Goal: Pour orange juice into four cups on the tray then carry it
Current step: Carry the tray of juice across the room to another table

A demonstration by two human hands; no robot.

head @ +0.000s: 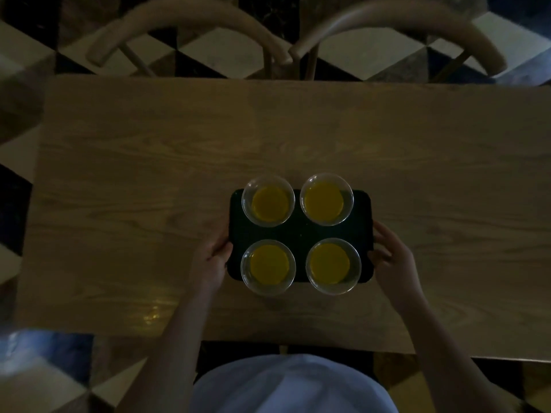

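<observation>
left hand grips tray edge | right hand likewise | fingertips hidden beneath

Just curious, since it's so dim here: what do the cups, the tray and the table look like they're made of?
Cups: probably clear plastic or glass; the juice shows through the walls and the rims glint.
Tray: dark and matte, likely plastic, though the dimness leaves that open.
Table: wood or wood veneer, with visible grain and a slight sheen.
</observation>
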